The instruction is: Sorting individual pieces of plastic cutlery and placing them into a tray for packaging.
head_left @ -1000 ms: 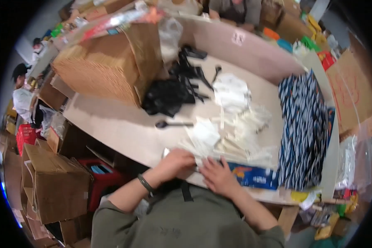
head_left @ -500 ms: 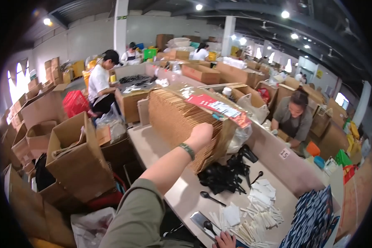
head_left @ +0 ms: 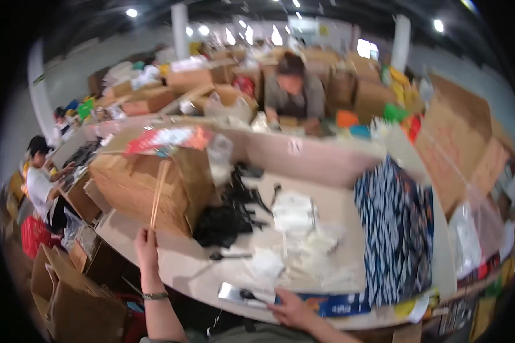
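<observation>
My left hand [head_left: 146, 243] is closed around the lower ends of a pair of thin wooden chopsticks [head_left: 159, 191], which point upward in front of a large block of brown, stick-like pieces [head_left: 134, 188]. At the front edge of the table, my right hand [head_left: 296, 311] has its fingers closed at the handle end of a black spoon [head_left: 247, 294]. Under that spoon lies a flat silver piece [head_left: 228, 292], and a blue printed packet [head_left: 343, 304] extends to the right of the hand. Motion blurs the finger details.
Black plastic spoons [head_left: 220, 226] lie piled beside the block, with one loose spoon [head_left: 217, 256] nearer. White napkins and slim packets [head_left: 294, 214] cover mid-table. Dark blue patterned packets [head_left: 392, 234] stand stacked right. Beyond the table divider [head_left: 320, 154], a person [head_left: 294, 91] works among cartons.
My view has swung to the right. The left hand has come away from the block toward me, now with chopsticks in it. The right hand shows more fully at the table's edge.
</observation>
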### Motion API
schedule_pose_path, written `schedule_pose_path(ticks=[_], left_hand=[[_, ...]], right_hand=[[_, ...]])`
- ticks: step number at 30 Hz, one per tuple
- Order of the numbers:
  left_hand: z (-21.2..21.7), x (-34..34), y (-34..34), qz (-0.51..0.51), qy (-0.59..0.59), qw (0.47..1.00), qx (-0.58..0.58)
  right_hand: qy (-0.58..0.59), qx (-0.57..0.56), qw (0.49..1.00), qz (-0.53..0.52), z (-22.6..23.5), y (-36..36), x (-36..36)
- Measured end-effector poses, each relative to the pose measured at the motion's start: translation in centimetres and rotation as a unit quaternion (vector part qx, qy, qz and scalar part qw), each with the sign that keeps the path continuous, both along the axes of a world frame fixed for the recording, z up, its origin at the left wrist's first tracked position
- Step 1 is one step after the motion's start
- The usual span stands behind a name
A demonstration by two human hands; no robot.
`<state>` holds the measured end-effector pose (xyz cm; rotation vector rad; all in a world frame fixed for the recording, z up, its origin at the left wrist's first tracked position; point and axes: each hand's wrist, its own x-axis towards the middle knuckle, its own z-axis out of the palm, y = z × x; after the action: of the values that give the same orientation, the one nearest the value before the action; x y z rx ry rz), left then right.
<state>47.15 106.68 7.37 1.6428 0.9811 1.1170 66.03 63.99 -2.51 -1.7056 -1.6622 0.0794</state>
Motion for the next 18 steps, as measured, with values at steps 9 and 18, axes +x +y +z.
schedule_pose_path(ticks=[9,18], left_hand=[[-2.8,3.0,-10.2,-0.488,0.231,0.834,-0.117],[-3.0,6.4,-18.5,-0.419,0.295,0.858,0.04]], right_hand=[[-0.03,-0.096,0.992,-0.071,3.7,-0.7,0.7],[-0.029,-0.052,0.996,-0.069,3.3,0.3,-1.4]])
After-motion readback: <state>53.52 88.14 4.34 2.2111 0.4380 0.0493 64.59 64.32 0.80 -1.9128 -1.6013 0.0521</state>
